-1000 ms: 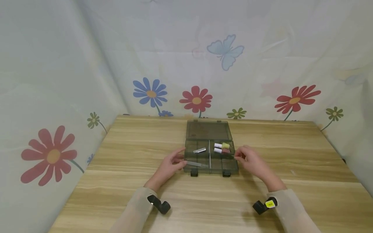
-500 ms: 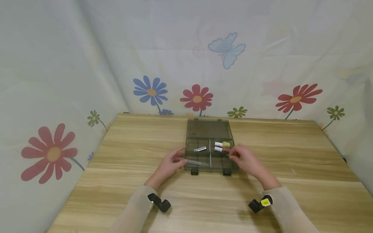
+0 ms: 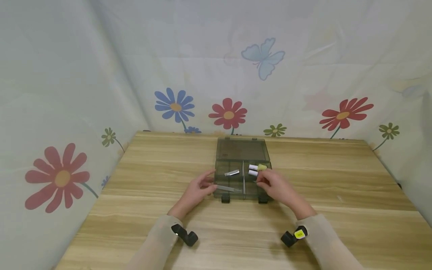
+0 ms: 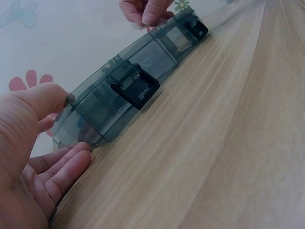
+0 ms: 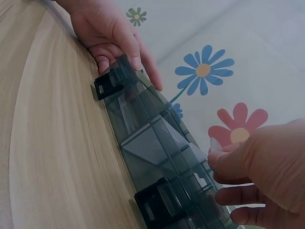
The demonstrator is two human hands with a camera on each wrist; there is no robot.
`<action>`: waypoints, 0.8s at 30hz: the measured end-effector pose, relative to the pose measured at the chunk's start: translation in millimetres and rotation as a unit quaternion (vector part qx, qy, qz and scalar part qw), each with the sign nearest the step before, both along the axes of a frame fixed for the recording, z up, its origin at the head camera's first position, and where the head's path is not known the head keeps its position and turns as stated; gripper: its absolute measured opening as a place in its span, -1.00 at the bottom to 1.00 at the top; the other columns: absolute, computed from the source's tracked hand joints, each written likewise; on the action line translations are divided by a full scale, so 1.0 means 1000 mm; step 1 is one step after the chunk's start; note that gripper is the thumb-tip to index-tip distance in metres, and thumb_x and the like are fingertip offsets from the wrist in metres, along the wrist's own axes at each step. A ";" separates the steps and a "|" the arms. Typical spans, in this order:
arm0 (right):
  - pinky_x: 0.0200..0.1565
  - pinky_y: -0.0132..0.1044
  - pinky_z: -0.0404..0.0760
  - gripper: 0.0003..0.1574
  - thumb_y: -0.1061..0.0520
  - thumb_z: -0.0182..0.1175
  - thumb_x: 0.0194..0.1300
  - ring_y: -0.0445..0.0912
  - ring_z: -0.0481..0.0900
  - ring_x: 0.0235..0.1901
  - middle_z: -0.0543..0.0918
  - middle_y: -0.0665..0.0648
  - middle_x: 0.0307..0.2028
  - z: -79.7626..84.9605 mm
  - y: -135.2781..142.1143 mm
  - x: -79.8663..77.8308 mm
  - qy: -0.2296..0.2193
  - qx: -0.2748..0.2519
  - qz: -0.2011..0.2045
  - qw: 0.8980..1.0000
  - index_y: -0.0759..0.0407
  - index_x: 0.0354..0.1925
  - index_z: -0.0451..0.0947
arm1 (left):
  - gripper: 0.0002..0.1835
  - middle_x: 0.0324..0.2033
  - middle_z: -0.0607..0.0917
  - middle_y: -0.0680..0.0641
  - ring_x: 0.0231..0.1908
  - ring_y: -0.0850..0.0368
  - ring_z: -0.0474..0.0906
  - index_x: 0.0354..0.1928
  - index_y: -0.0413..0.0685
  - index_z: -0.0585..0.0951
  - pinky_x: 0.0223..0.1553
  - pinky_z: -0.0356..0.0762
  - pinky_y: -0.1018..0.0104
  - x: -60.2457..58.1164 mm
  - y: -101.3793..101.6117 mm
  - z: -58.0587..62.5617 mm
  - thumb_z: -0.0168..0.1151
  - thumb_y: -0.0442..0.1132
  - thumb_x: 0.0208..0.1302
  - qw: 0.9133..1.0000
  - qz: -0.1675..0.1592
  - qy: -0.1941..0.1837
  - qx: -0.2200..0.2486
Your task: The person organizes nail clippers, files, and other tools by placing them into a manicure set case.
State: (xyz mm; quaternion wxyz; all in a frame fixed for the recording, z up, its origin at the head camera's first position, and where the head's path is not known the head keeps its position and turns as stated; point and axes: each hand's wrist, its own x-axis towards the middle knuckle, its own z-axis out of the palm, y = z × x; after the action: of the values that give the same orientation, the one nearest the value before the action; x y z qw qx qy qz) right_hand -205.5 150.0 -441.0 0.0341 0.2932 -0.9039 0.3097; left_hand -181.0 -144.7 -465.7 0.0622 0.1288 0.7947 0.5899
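A smoky clear compartment box (image 3: 251, 195) lies with its lid (image 3: 242, 149) laid back. My left hand (image 3: 197, 191) grips its left side, thumb on the rim and fingers along the outer wall. Over the right compartments, my right hand (image 3: 278, 188) pinches a small, thin, whitish clear piece (image 5: 214, 144) between thumb and index finger; its kind is unclear. Inside the box are silver nail clippers (image 3: 232, 173), a flat grey strip (image 3: 229, 188) and two white-capped small bottles. The yellow-green bottle (image 3: 261, 167) shows; my right fingers cover the other's body, leaving its white cap (image 3: 252, 173).
A white divider (image 3: 243, 180) separates the box's left and right halves. Two black latches (image 4: 136, 87) hang at the front edge. A tiny clear piece (image 3: 339, 198) lies on the wooden table (image 3: 337, 168) at right. A flower-printed curtain (image 3: 202, 56) hangs behind.
My right hand has moved left with its small piece, from the box's right edge to over its right compartments, now covering the red bottle's body. My left hand has stayed in place.
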 end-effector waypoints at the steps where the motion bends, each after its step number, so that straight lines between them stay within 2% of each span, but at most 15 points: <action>1: -0.43 -0.31 0.44 -0.86 0.32 0.27 0.14 -0.19 0.37 -0.46 0.47 -0.03 -0.45 0.000 -0.001 0.000 -0.002 -0.001 0.003 1.000 0.14 -0.40 0.50 | -0.38 0.07 0.46 -0.40 -0.03 -0.17 0.50 0.32 -0.19 0.29 -0.14 0.54 0.18 0.000 0.000 0.000 0.23 -0.29 0.23 1.000 0.000 -0.001 0.000; 10: -0.42 -0.32 0.46 -0.86 0.33 0.28 0.13 -0.21 0.41 -0.45 0.50 -0.04 -0.43 -0.003 -0.002 0.001 -0.015 -0.007 0.005 1.000 0.18 -0.34 0.51 | -0.38 0.07 0.47 -0.39 -0.03 -0.16 0.50 0.32 -0.18 0.29 -0.15 0.54 0.19 0.000 0.000 -0.003 0.23 -0.28 0.23 1.000 -0.001 -0.005 0.003; 16: -0.42 -0.31 0.45 -0.84 0.36 0.29 0.10 -0.19 0.40 -0.46 0.49 -0.02 -0.45 -0.004 0.001 -0.001 -0.002 -0.019 0.006 1.000 0.23 -0.33 0.52 | -0.38 0.08 0.46 -0.38 -0.01 -0.16 0.48 0.33 -0.16 0.28 -0.13 0.53 0.18 0.002 0.000 0.001 0.23 -0.27 0.24 1.000 -0.001 -0.009 -0.002; 24: -0.32 -0.23 0.53 -0.80 0.43 0.24 0.11 -0.10 0.51 -0.36 0.62 0.18 -0.29 -0.002 0.010 -0.001 -0.011 -0.048 -0.011 0.999 0.35 -0.23 0.55 | -0.38 0.08 0.46 -0.38 0.00 -0.16 0.48 0.33 -0.16 0.28 -0.13 0.53 0.19 0.002 0.000 0.002 0.23 -0.26 0.24 1.000 0.001 -0.008 -0.002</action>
State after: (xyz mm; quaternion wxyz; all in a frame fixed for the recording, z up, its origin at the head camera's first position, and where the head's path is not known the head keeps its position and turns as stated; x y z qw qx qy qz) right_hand -206.9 159.8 -443.0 0.0416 0.2775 -0.8915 0.3557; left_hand -179.0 -144.2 -463.3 0.0684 0.1228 0.7957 0.5892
